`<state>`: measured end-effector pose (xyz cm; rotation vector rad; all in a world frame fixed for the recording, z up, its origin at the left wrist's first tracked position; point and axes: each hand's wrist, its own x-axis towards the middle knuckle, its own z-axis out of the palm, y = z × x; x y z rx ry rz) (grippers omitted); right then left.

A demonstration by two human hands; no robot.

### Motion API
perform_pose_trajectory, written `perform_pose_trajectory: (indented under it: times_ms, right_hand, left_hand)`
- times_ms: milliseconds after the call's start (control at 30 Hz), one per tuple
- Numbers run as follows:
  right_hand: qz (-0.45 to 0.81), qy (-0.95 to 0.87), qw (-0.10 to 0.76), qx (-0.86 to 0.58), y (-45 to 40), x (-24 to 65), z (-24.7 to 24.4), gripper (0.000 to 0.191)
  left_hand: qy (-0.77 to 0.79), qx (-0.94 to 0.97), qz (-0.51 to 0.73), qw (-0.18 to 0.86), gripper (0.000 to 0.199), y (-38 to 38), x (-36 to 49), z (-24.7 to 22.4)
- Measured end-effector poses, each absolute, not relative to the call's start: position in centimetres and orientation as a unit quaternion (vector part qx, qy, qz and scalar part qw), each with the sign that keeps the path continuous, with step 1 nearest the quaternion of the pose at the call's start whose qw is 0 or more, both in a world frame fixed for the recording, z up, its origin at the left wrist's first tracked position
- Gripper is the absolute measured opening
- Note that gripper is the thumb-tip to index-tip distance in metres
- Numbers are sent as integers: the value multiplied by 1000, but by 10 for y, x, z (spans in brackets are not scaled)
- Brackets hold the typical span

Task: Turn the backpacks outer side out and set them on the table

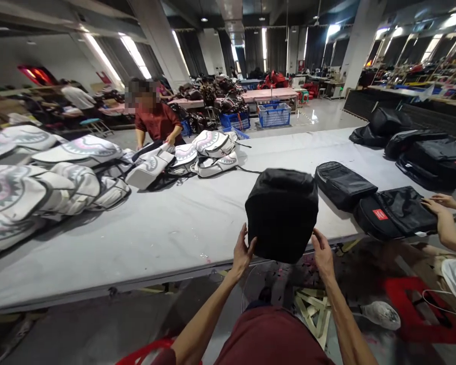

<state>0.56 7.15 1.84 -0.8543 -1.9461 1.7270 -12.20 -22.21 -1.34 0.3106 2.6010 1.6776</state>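
A black backpack (281, 213) is held upright over the near edge of the grey desk (144, 238), its lower end hanging just past that edge. It is gripped from both sides: the left hand (243, 252) is pressed against its lower left side, the right hand (322, 252) against its lower right side — each grip is closed on the fabric, fingers curled around the bag's edge, thumbs toward the wearer.

Further black backpacks are laid flat toward the right end of the desk: one (344, 185) just beyond the held bag, and one with a red label (397, 212) at the near right edge. A co-worker's hands (439, 205) are rested on that labelled bag. More black bags (429, 149) are piled at the far right corner.

At the left end of the desk, white backpacks printed with a shark-mouth pattern (41, 177) are stacked — a further heap (213, 152) is seen at the far edge, where a person in a red shirt (157, 121) is bent over one. Blue baskets (273, 114) are stood on the floor beyond the desk.
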Motion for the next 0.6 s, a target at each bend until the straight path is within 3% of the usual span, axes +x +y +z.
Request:
perform_pose_trajectory:
  times_ms: [100, 267, 367, 467, 600]
  right_hand:
    - [599, -709, 236, -287, 79, -19, 37, 112]
    - [465, -842, 218, -166, 74, -113, 91, 102]
    - [404, -896, 128, -136, 62, -164, 124, 101]
    - [309, -939, 32, -145, 43, -189, 148, 81]
    - [149, -976, -16, -155, 9, -195, 162, 66]
  left_hand:
    - [844, 98, 527, -31, 81, -219, -141, -5]
    - [837, 165, 516, -70, 73, -208, -162, 11]
    - [845, 188, 497, -58, 76, -207, -172, 15]
    - [856, 205, 469, -71, 74, -211, -185, 11]
    - [874, 230, 399, -156, 66, -216, -203, -4]
